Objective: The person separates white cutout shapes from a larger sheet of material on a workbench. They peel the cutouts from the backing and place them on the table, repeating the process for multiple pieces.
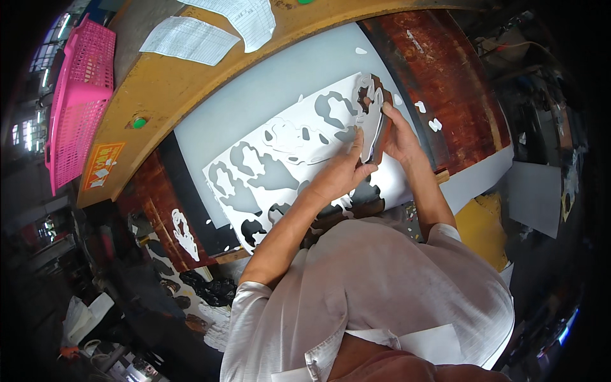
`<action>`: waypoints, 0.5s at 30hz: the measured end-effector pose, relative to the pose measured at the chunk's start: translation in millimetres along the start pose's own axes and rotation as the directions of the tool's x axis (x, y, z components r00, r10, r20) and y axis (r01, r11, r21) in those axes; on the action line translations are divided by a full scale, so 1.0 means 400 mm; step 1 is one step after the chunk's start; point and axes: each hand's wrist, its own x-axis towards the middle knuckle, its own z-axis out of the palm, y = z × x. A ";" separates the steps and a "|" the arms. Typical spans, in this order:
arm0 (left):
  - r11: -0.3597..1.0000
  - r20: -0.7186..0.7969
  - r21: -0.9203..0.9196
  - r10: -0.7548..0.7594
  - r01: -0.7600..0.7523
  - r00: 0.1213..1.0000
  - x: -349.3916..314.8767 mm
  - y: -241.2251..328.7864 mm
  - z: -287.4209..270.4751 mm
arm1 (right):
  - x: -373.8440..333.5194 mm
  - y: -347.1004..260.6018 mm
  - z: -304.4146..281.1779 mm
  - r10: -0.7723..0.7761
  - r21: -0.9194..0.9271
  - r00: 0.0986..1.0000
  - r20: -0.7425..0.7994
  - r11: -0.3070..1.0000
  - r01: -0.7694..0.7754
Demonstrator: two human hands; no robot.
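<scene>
The cutter (372,120) sits at the white sheet's (302,115) right end, its long axis pointing nearly straight away from you, between your left hand (344,167) and right hand (401,141), both pinching its edges.

The elongated, irregularly outlined cutting die (377,130) is held with its long axis running away from the person and leaning slightly right, its shiny metal rim and reddish-brown side showing and a dark opening near its far end. It is over the right end of the white sheet (302,116); whether they touch is unclear. Punched with many irregular, rounded holes, some ring-like, the sheet lies aslant across a pale grey board (254,89), rising toward the far right.
</scene>
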 end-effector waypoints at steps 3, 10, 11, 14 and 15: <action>0.977 0.026 -0.132 -0.163 0.165 0.986 -0.016 0.004 0.016 | 0.014 0.002 -0.015 0.031 -0.001 0.999 0.019 1.000 -0.031; 0.940 -0.539 -0.307 -0.300 0.148 0.787 -0.084 -0.109 -0.134 | -0.019 0.010 -0.031 0.016 0.100 0.996 0.093 0.995 -0.025; 0.832 -0.634 -0.535 -0.510 0.147 0.581 -0.140 -0.145 -0.191 | -0.028 0.002 -0.030 0.021 0.071 1.000 0.010 0.997 -0.021; 0.723 -0.567 -0.642 -0.672 0.254 0.477 -0.394 -0.223 -0.269 | -0.045 -0.032 -0.015 0.030 0.038 0.998 -0.055 0.999 -0.028; 0.711 -0.514 -0.649 -0.671 0.270 0.534 -0.465 -0.244 -0.258 | -0.045 -0.045 -0.010 0.040 0.042 0.996 -0.074 0.998 -0.037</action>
